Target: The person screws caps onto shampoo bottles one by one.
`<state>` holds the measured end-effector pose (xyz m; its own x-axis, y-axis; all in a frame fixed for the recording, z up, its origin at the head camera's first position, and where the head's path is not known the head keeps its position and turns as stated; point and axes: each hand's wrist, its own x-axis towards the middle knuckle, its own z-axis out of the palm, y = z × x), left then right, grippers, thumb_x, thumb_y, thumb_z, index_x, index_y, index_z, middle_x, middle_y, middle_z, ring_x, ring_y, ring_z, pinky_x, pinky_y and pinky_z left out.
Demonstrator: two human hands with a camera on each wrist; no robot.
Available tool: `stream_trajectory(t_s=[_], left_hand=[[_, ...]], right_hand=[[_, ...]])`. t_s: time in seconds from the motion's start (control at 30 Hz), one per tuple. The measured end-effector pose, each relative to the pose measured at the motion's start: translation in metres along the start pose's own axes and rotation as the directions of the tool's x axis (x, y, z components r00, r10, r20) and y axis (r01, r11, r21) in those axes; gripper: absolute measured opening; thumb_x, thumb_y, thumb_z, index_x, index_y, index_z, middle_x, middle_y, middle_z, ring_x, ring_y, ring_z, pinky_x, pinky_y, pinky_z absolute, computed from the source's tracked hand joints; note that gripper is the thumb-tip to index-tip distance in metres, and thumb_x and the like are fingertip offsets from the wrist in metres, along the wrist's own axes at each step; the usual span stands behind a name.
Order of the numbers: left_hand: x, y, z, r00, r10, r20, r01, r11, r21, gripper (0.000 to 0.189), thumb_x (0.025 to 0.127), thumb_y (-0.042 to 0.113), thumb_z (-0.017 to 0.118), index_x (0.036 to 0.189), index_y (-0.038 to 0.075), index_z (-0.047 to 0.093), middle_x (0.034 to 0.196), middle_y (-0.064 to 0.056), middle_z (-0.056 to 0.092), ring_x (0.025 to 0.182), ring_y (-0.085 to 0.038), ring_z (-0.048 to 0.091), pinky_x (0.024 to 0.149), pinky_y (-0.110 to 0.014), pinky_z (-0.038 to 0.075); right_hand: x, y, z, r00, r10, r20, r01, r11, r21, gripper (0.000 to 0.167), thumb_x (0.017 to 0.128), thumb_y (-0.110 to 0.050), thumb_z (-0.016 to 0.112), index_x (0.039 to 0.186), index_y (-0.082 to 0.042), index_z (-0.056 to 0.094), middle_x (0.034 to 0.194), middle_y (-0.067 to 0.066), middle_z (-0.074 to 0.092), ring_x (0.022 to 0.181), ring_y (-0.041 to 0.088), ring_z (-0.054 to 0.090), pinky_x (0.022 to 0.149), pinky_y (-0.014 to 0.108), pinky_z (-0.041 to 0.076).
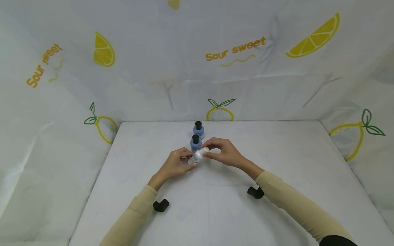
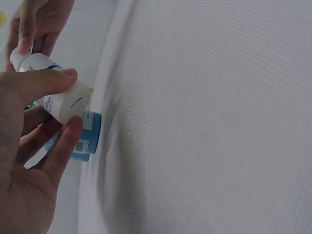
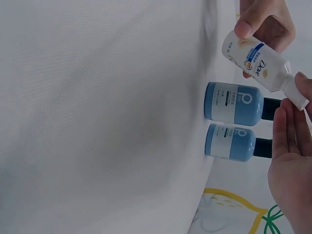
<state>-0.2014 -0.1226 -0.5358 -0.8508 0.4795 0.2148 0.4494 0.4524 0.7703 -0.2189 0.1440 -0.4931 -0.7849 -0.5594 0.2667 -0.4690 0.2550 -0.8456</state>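
Observation:
A small white Dove bottle (image 3: pixel 257 61) is held tilted above the table between both hands. My left hand (image 1: pixel 176 163) grips the body of this bottle near its base, thumb on one side and fingers on the other. At the other end, my right hand (image 1: pixel 226 152) pinches the white cap (image 3: pixel 294 92) between thumb and fingers. Just behind the hands stands a blue bottle with a black cap (image 1: pixel 195 143). A second blue bottle (image 1: pixel 198 130) of the same look stands upright close behind it.
The white-covered table (image 1: pixel 209 212) meets a white cloth backdrop (image 1: pixel 184 85) printed with lemons. Two black angled pieces, one (image 1: pixel 161 205) by the left forearm and another (image 1: pixel 255 192) by the right, show beside the sleeves.

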Motion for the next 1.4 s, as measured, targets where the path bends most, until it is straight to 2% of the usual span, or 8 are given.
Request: stream_trajectory(t_s=[0.27,0.53,0.73,0.8,0.9,1.13,1.27,1.4], left_hand=[[0.0,-0.002,0.0,1.0,-0.004,0.026,0.004,1.0,0.004,0.04,0.087,0.01,0.091,0.122,-0.004,0.078,0.11,-0.012,0.075,0.102,-0.024,0.074,0.09,-0.029,0.07],[0.0,-0.005,0.001,0.998,-0.022,0.058,0.022,1.0,0.007,0.042,0.087,0.011,0.091,0.124,-0.003,0.078,0.111,-0.01,0.076,0.101,-0.02,0.072,0.09,-0.028,0.069],[-0.001,-0.006,0.001,0.995,-0.052,0.09,0.051,0.999,0.011,0.04,0.087,0.013,0.091,0.123,0.0,0.08,0.111,-0.008,0.076,0.1,-0.016,0.071,0.091,-0.025,0.068],[-0.002,-0.007,0.001,0.994,-0.053,0.095,0.052,0.999,0.012,0.039,0.087,0.014,0.091,0.123,0.0,0.08,0.111,-0.008,0.076,0.1,-0.015,0.07,0.091,-0.025,0.068],[-0.002,-0.007,0.001,0.995,-0.043,0.092,0.043,0.999,0.01,0.04,0.088,0.014,0.091,0.124,-0.001,0.079,0.111,-0.008,0.076,0.1,-0.015,0.07,0.091,-0.026,0.068],[-0.001,-0.007,0.002,0.998,0.0,0.055,0.0,1.0,0.01,0.042,0.087,0.013,0.092,0.123,-0.002,0.079,0.109,-0.008,0.075,0.1,-0.018,0.071,0.09,-0.03,0.069],[0.0,-0.006,0.002,0.999,0.008,0.039,-0.009,1.0,0.001,0.04,0.086,0.012,0.092,0.121,-0.001,0.079,0.109,-0.007,0.075,0.1,-0.018,0.071,0.092,-0.031,0.069],[0.0,-0.007,0.002,0.999,0.011,0.033,-0.011,1.0,-0.016,0.04,0.085,0.012,0.093,0.121,0.0,0.079,0.109,-0.007,0.074,0.102,-0.019,0.07,0.093,-0.029,0.069]], right_hand=[[0.002,0.0,-0.003,0.998,0.04,0.04,-0.04,0.999,-0.011,0.029,0.095,-0.006,0.083,0.123,-0.002,0.079,0.126,0.013,0.079,0.109,0.021,0.072,0.105,0.047,0.065],[0.002,0.003,-0.007,0.996,0.016,0.093,-0.014,1.0,-0.019,0.03,0.095,-0.005,0.083,0.123,0.001,0.079,0.127,0.018,0.079,0.112,0.025,0.074,0.104,0.052,0.065],[0.005,0.004,-0.008,0.989,-0.078,0.127,0.095,0.986,-0.137,0.025,0.093,-0.005,0.085,0.118,-0.007,0.082,0.122,0.011,0.082,0.11,0.024,0.077,0.093,0.057,0.066],[0.005,0.005,-0.007,0.987,-0.094,0.131,0.115,0.981,-0.158,0.025,0.093,-0.006,0.085,0.118,-0.008,0.082,0.121,0.01,0.082,0.109,0.024,0.077,0.093,0.056,0.066],[0.004,0.004,-0.006,0.992,-0.067,0.111,0.083,0.986,-0.148,0.027,0.093,-0.007,0.085,0.12,-0.005,0.08,0.121,0.011,0.082,0.107,0.024,0.078,0.097,0.05,0.068],[0.002,0.006,0.002,0.998,0.066,0.004,-0.066,0.995,-0.068,0.028,0.092,-0.011,0.087,0.118,-0.003,0.08,0.115,0.01,0.082,0.099,0.017,0.076,0.096,0.036,0.069],[0.001,0.008,0.006,0.994,0.088,-0.067,-0.091,0.995,-0.051,0.023,0.09,-0.013,0.089,0.111,-0.007,0.081,0.105,0.007,0.082,0.092,0.01,0.075,0.09,0.031,0.069],[0.002,0.01,0.01,0.99,0.074,-0.119,-0.079,0.996,-0.037,0.016,0.089,-0.012,0.09,0.1,-0.009,0.079,0.094,0.005,0.079,0.086,0.008,0.073,0.082,0.028,0.066]])
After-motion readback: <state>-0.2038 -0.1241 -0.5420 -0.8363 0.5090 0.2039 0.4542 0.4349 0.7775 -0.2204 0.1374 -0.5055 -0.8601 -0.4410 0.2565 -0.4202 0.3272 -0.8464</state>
